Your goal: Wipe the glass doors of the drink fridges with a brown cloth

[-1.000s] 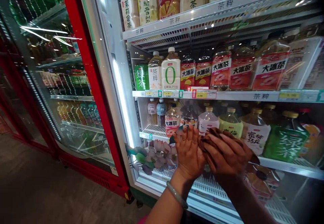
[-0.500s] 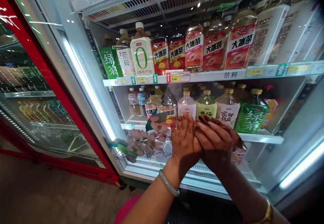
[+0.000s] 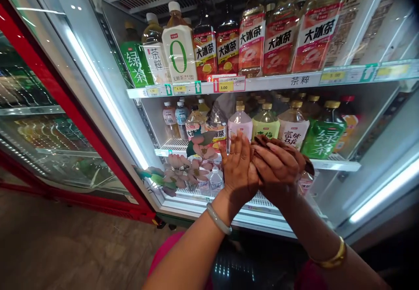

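My left hand (image 3: 239, 170), with a pale bangle at the wrist, lies flat with its fingers pointing up, in front of the glass of a drinks fridge. My right hand (image 3: 278, 163), with a gold bracelet, touches its side. Its fingers slant up and left, side by side and slightly bent; its palm is hidden. Dark brown shapes (image 3: 309, 166) show behind this hand, perhaps its reflection; I cannot tell. Left of my hands is a flower-and-leaf decoration (image 3: 188, 170), seemingly on the glass, with brownish pink petals and green leaves.
Bottled teas (image 3: 250, 39) line the upper shelf, above a price rail (image 3: 268, 83). A second row of bottles (image 3: 266, 124) stands behind my fingertips. To the left is a red door frame (image 3: 81, 119). Brown floor (image 3: 98, 237) lies below.
The view has shifted, so the upper bottles look larger and higher, and more floor and pink clothing show below. My hands sit slightly higher in the picture, in nearly the same pose.
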A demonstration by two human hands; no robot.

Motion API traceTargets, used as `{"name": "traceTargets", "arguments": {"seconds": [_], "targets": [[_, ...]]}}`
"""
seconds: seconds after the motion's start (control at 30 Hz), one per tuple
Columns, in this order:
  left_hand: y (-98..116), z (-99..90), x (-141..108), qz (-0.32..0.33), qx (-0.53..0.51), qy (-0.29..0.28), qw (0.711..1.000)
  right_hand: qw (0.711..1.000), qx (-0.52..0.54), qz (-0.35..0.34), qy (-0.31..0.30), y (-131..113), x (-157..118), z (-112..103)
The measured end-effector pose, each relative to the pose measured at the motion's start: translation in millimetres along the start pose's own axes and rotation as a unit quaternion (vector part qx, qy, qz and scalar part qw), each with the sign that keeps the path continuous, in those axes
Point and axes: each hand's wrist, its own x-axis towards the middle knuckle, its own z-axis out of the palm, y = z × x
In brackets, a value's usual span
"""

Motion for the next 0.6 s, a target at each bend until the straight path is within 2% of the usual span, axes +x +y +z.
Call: {"name": "traceTargets", "arguments": {"seconds": [0.07,0.13,0.2,0.27,0.33,0.4,0.47,0.53,0.6], "targets": [[-1.7,-1.3,0.3,0.016,0.0,-0.008,1.0,0.999,0.0,-0.035,-0.012,17.2,-5.5,-10.4],[-1.8,-1.0,0.2,0.033,0.004,-0.017,0.999,0.999,-0.017,-0.033,0.03,44.3,-6.1,-23.9],[0.2,0.6,0.3,0.031,0.003,-0.021,0.999,0.991,-0.04,0.044,0.121,64.5,-2.7,-31.7],[3.8,2.8,0.9,0.022,0.004,-0.019,1.0,0.979,-0.053,0.113,0.163,65.0,1.0,-29.9],[7.2,4.6,2.1,0.017,0.013,-0.005,1.0,0.983,-0.056,0.108,0.14,46.1,1.3,-19.9],[8.8,4.9,3.3,0.021,0.02,0.015,0.999,0.992,-0.046,0.055,0.105,21.5,-2.6,-7.6],[7.9,3.7,4.8,0.036,0.026,0.028,0.999,0.997,-0.021,0.009,0.075,8.0,-8.5,-0.6],[5.4,1.6,7.0,0.063,0.041,0.026,0.997,0.999,-0.002,-0.023,0.041,14.5,-13.1,-3.9],[3.0,0.4,10.4,0.077,0.073,0.028,0.994,0.998,-0.008,-0.016,0.054,36.5,-13.4,-14.6]]}}
